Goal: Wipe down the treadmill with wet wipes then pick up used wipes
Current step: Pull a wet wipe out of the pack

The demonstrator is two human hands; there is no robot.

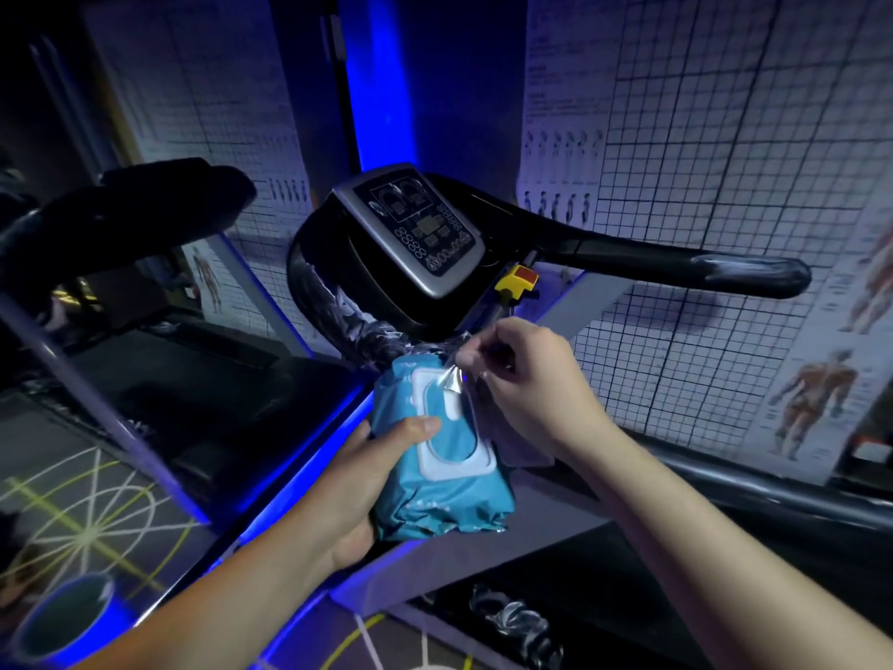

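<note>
In the lower left corner we see one round cup (63,621), its rim lit blue. Toward the centre, two bare hands work on one teal wipes pack (435,495), soft and crinkled, with a rigid white lid frame. The left hand (357,481) grips it from beneath, thumb curled over the lid. The right hand (526,379) pinches one clear, glossy seal film (453,379) lifted off the opening. Beyond, we count one grey-framed treadmill console (410,229), one yellow safety key (516,281), a smooth black right handlebar (676,258) and a plastic-wrapped left handlebar (348,326). Gridded paper charts (725,137) cover the far walls.
</note>
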